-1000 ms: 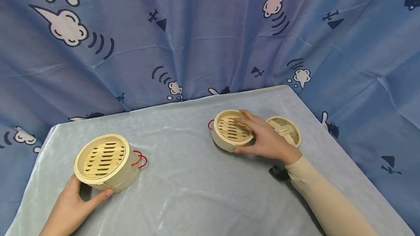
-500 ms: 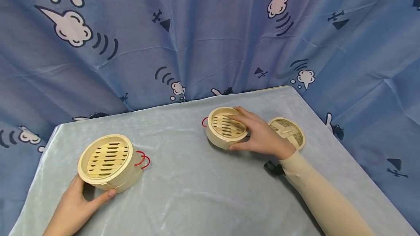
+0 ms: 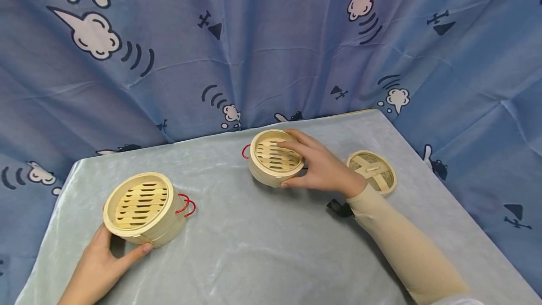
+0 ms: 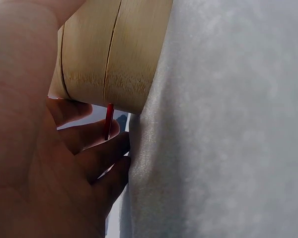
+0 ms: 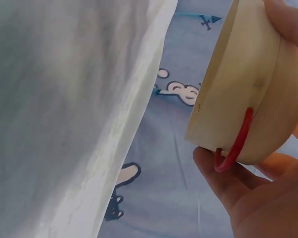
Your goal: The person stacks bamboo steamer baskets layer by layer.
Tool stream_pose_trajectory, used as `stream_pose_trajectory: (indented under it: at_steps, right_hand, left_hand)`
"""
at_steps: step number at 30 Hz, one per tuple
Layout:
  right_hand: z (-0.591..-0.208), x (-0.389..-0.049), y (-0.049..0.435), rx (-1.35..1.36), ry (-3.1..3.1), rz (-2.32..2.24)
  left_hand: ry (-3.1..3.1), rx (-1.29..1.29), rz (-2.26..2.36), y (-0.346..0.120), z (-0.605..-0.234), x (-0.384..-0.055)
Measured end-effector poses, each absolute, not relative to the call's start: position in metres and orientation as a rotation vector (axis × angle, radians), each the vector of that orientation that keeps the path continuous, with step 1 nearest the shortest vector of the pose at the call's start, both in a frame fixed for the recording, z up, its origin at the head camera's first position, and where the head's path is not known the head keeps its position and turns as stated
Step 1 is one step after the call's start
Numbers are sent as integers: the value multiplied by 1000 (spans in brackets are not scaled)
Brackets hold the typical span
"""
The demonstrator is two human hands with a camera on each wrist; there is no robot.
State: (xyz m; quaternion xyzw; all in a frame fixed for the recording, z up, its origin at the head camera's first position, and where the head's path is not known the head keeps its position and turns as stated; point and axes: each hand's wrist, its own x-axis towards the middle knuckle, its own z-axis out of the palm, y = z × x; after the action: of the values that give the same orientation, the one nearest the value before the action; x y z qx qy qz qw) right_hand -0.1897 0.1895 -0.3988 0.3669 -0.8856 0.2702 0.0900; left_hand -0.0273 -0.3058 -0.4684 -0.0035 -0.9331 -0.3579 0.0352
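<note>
At the left of the table, two stacked bamboo steamer tiers (image 3: 167, 229) show a slatted top and two red loops on their right side. My left hand (image 3: 99, 260) holds this stack from the near left, thumb in front; the left wrist view shows its fingers (image 4: 102, 156) on the far side. My right hand (image 3: 319, 166) grips another bamboo steamer tier (image 3: 264, 172), slightly tilted, by its right side. In the right wrist view this tier (image 5: 238, 84) is raised off the cloth, a red loop on its wall and fingers around it.
A round bamboo steamer lid (image 3: 372, 172) with crossed strips lies on the table at right, just beyond the right wrist. Grey cloth (image 3: 237, 258) covers the table. A blue patterned curtain (image 3: 178, 60) hangs behind and along the right edge.
My right hand has carried its steamer tier leftward and a little toward the back, away from the lid. The left hand keeps its hold on the stack. The head view has shifted slightly.
</note>
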Motion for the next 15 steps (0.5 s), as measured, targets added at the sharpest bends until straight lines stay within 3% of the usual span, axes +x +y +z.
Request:
stream_pose_trajectory:
  at_steps: [15]
  right_hand:
    - [-386,-194,160,1209,-2493,817]
  left_hand:
    - [-2837,-23,-1079,-305,-469,-26]
